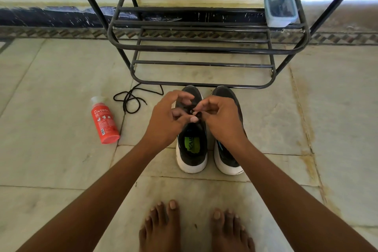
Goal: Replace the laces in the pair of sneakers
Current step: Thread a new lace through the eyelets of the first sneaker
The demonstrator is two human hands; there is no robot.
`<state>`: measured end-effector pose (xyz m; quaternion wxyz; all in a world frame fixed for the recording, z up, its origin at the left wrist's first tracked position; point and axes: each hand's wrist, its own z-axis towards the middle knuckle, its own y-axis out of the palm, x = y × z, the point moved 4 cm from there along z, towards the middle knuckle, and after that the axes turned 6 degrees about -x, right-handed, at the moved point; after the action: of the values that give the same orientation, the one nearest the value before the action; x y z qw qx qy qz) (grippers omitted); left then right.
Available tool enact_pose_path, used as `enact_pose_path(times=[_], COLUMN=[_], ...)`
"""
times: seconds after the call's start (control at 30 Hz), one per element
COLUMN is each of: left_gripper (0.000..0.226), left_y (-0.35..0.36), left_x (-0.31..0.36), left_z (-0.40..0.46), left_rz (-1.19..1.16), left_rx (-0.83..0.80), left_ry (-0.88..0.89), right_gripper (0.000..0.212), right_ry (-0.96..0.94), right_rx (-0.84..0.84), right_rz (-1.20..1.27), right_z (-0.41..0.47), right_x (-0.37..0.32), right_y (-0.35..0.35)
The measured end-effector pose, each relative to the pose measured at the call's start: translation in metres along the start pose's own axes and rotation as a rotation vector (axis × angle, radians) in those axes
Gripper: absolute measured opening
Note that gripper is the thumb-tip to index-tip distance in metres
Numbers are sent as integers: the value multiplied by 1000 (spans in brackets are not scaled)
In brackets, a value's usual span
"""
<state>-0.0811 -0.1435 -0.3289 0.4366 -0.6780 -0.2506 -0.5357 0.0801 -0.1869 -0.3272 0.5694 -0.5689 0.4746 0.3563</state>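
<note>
Directly over the left-hand sneaker point(192, 147), both hands meet above its lacing area. The left hand point(166, 119) has its fingers curled, thumb and fingertips pinching a short stretch of black lace point(193, 111) at the middle of the shoe. The right hand point(219, 117) comes in from the other side, its fingers likewise curled and pinching the same lace, so the two hands nearly touch with the lace between them. How the lace runs through the eyelets under the fingers cannot be told.

That sneaker is black with a white sole and a green patch on its insole; it stands on the floor point(306, 129) with its toe toward the front rail of a black metal shoe rack point(202, 49). The second sneaker point(227, 149) stands just beside it, parallel, partly covered by the right wrist.

A loose black lace point(131, 98) lies tangled on the floor off the left hand, near the rack's front left corner. Beside it lies a red bottle point(104, 121) on its side. A clear plastic box point(280, 9) holding dark things sits at the right end of a rack shelf. Two bare feet point(196, 229) rest on the floor at the near edge of view.
</note>
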Motion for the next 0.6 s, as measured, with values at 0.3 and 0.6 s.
enact_pose_path(times=[0.3, 0.6], left_gripper=[14, 8], left_y=[-5, -35], left_x=[2, -1], left_z=[-2, -1], left_rz=[31, 503], left_rx=[155, 179], left_ry=[-18, -26], right_gripper=[13, 11], right_ry=[-69, -155], right_rx=[-72, -17], right_rz=[-3, -349], right_z=[-5, -1], right_x=[-3, -6], right_y=[-4, -19])
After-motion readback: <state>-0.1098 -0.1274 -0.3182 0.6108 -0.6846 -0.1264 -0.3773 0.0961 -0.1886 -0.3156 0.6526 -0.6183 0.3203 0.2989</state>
